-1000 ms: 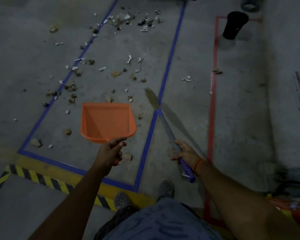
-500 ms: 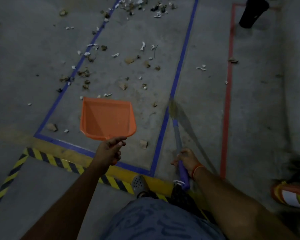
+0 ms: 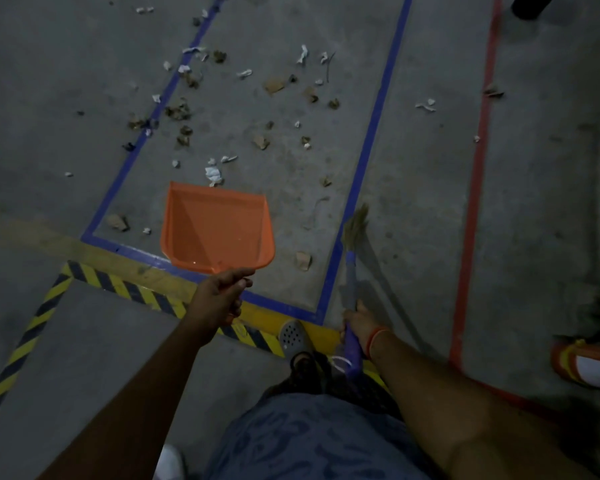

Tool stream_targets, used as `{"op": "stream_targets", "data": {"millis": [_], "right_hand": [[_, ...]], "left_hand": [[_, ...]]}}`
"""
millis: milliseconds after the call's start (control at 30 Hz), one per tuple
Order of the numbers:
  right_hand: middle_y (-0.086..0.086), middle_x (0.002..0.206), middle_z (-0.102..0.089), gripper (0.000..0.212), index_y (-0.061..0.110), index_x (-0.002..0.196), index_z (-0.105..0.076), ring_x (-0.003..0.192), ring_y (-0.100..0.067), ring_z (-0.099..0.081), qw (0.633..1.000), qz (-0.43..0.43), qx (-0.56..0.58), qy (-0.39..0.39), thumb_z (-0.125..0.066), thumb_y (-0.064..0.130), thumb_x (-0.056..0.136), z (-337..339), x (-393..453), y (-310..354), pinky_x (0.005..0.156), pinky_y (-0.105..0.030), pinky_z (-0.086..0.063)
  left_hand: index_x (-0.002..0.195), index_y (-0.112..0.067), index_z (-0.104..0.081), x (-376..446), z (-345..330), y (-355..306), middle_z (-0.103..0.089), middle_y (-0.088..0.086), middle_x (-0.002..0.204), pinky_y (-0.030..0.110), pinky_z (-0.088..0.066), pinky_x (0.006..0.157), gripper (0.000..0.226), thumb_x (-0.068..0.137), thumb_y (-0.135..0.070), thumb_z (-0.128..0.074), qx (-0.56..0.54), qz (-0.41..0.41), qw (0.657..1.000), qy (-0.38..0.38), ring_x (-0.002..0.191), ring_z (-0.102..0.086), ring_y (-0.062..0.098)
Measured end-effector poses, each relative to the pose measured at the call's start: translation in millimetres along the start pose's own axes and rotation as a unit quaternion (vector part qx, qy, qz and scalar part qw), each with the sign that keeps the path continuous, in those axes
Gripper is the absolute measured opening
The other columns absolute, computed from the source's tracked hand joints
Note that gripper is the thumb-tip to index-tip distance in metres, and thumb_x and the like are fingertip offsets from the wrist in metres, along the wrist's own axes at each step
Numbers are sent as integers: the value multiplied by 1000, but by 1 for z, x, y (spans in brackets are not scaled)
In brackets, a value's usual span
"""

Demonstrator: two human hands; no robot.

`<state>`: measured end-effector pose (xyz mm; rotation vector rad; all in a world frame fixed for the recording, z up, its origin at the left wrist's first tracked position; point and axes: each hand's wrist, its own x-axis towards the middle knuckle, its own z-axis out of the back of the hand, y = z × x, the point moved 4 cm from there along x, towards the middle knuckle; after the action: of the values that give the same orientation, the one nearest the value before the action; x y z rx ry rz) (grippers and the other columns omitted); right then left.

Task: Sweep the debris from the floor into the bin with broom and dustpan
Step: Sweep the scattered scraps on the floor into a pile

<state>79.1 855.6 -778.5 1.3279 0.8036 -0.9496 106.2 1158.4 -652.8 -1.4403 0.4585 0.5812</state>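
Head view: person has stepped fwd since 1 s ago; debris (image 3: 257, 109) now lies closer ahead of both hands, bin nearly out of frame top right. Left hand (image 3: 219, 294), fingers (image 3: 238, 275) curled round the handle of the dustpan (image 3: 217, 228), held off the floor. Right hand (image 3: 362, 322) grips the broom (image 3: 351, 271), bristles by the blue tape. Best move, I'd say: drop pan lip flat to floor, short strokes toward it. Pan smooth orange plastic; scraps crumpled paper, dry leaf bits; floor rough concrete.
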Motion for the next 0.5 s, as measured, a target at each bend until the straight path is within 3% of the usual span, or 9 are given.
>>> {"op": "stream_targets", "data": {"millis": [167, 300, 400, 467, 500], "right_hand": [[-14, 54, -43, 40, 15, 128, -44, 40, -22, -41, 999, 21, 29, 16, -41, -2, 92, 4, -5, 11, 40, -27, -41], [-15, 57, -48, 53, 27, 138, -35, 43, -23, -45, 999, 25, 42, 17, -40, -2, 93, 12, -13, -5, 41, -28, -43], [-29, 95, -57, 58, 22, 144, -30, 68, -37, -62, 996, -10, 82, 34, -39, -7, 95, 17, -11, -21, 48, -38, -55], [-30, 131, -46, 60, 20, 147, -30, 89, -46, -62, 995, -41, 91, 31, -38, -9, 95, 16, -13, -31, 57, -44, -58], [-26, 141, -41, 61, 22, 149, -30, 88, -45, -63, 995, -49, 82, 23, -38, -7, 96, 15, -14, -36, 56, -43, -59]], "left_hand": [[126, -13, -66, -16, 2, 9, -67, 6, 101, 23, -30, 41, 27, 103, -8, -52, -15, -2, 1000, -8, 52, -45, 12], [127, -13, -65, -33, -1, 13, -65, 5, 96, 22, -29, 42, 27, 103, -9, -52, -13, -6, 1000, -8, 50, -45, 12], [128, -13, -65, -43, -1, 17, -65, 5, 95, 23, -29, 43, 28, 103, -9, -52, -11, -19, 1000, -2, 51, -45, 11], [128, -14, -65, -46, 1, 18, -65, 7, 96, 25, -30, 44, 28, 104, -10, -52, -8, -26, 1000, 5, 52, -44, 13], [128, -14, -65, -47, 3, 18, -65, 9, 96, 26, -29, 45, 28, 103, -10, -53, -4, -29, 1000, 8, 52, -44, 14]]}}
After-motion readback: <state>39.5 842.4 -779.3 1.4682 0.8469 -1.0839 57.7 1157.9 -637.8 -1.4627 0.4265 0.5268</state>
